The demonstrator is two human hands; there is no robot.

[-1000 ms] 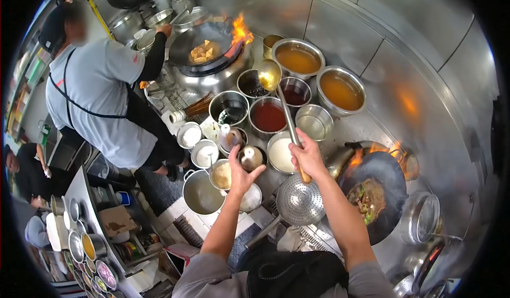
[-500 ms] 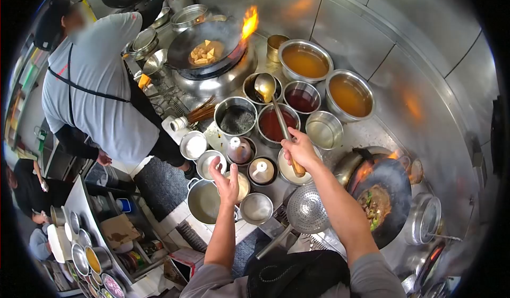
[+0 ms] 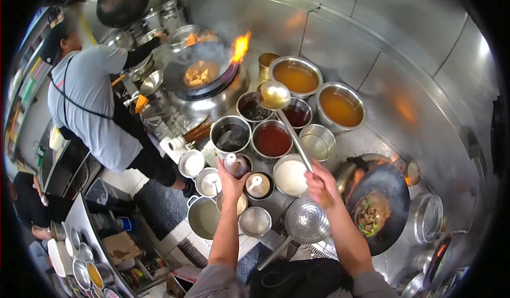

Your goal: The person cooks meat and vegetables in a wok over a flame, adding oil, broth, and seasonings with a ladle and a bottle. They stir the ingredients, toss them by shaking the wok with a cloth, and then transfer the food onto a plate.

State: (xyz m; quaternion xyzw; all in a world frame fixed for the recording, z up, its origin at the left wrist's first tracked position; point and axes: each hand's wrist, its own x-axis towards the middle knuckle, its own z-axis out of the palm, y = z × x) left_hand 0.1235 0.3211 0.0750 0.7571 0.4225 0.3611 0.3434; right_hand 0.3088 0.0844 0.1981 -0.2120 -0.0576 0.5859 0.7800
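Note:
My right hand (image 3: 322, 184) is closed round the wooden handle of a long ladle (image 3: 292, 132). Its bowl, with yellowish liquid in it, hangs over the dark-sauce pots (image 3: 254, 108). My left hand (image 3: 232, 183) wraps around a squeeze bottle (image 3: 237, 164) with a pale cap and dark contents, still standing among the pots. Just right of that hand is another squeeze bottle (image 3: 258, 185) with cream-coloured contents. A perforated strainer (image 3: 307, 219) lies below my right hand. On the right, a wok (image 3: 392, 192) holds meat and green vegetables (image 3: 372, 214) over flame.
A co-worker (image 3: 95, 101) stands at the left, an arm stretched toward a flaming wok (image 3: 178, 83) of tofu-like pieces. Broth pots (image 3: 340, 105) line the back. A pot of red sauce (image 3: 272, 141) and one of white liquid (image 3: 291, 175) stand mid-counter.
My left hand has moved from open in the air onto the squeeze bottle. The ladle is more upright with its bowl farther back, and my right hand is lower and to the right.

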